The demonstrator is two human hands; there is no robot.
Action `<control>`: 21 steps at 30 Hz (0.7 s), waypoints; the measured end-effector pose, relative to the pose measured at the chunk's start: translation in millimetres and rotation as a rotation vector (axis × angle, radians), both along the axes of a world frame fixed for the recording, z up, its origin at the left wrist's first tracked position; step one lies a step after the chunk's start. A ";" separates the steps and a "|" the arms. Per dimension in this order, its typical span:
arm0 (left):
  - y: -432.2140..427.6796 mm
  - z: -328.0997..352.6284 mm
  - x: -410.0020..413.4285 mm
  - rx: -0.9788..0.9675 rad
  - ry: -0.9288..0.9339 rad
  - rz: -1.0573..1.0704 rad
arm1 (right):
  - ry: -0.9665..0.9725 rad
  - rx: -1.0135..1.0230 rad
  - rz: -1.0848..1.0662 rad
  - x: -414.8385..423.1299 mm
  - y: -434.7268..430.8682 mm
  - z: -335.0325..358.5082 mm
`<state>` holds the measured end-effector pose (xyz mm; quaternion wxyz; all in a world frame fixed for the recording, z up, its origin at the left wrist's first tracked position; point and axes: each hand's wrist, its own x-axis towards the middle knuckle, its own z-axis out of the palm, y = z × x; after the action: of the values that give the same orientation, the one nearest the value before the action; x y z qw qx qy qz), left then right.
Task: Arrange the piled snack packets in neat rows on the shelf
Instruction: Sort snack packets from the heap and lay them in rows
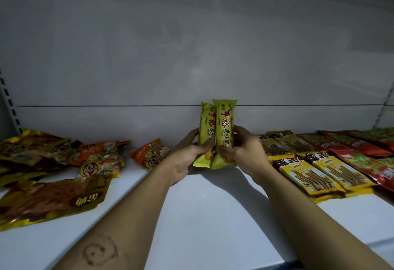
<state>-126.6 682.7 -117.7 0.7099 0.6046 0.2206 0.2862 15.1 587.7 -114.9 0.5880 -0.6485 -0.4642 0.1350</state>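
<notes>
At the middle of the shelf (202, 205), in the head view, the left hand (187, 159) is gripping the left yellow-green packet (205, 129) and the right hand (245, 152) is gripping the right yellow-green packet (224, 125), each with the thumb across the front and the fingers curled behind. The 2 packets are standing upright with their edges touching, the right one slightly overlapping the left. They are probably being squared against each other so they go down as a matched pair. Whether their lower ends are resting on the shelf I cannot tell. To the right, yellow stick packets (309, 171) and red packets (362, 154) are lying in rows already, so the bare strip beside them is looking like the next slot. To the left, orange packets (100, 156) and gold packets (49, 197) are lying jumbled, waiting to be sorted.
</notes>
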 end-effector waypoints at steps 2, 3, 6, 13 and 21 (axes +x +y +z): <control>0.9 -3.4 2.0 -0.025 -0.019 0.029 | -0.003 -0.002 -0.022 0.0 2.1 -1.6; 1.4 -3.8 3.5 -0.044 -0.040 0.050 | -0.001 0.007 -0.036 0.8 2.5 -1.7; 2.4 -2.8 8.7 -0.067 -0.103 0.092 | -0.038 0.020 -0.084 2.0 3.0 0.1; -10.8 8.4 21.6 0.246 -0.023 0.219 | -0.139 0.013 -0.187 -6.6 -5.5 13.2; -79.7 56.9 59.3 0.154 -0.141 0.283 | 0.034 0.130 -0.237 23.4 -72.8 43.3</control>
<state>-67.3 603.0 -60.8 0.6276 0.5987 0.2307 0.4410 38.5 514.8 -71.5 0.6484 -0.6570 -0.3819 0.0451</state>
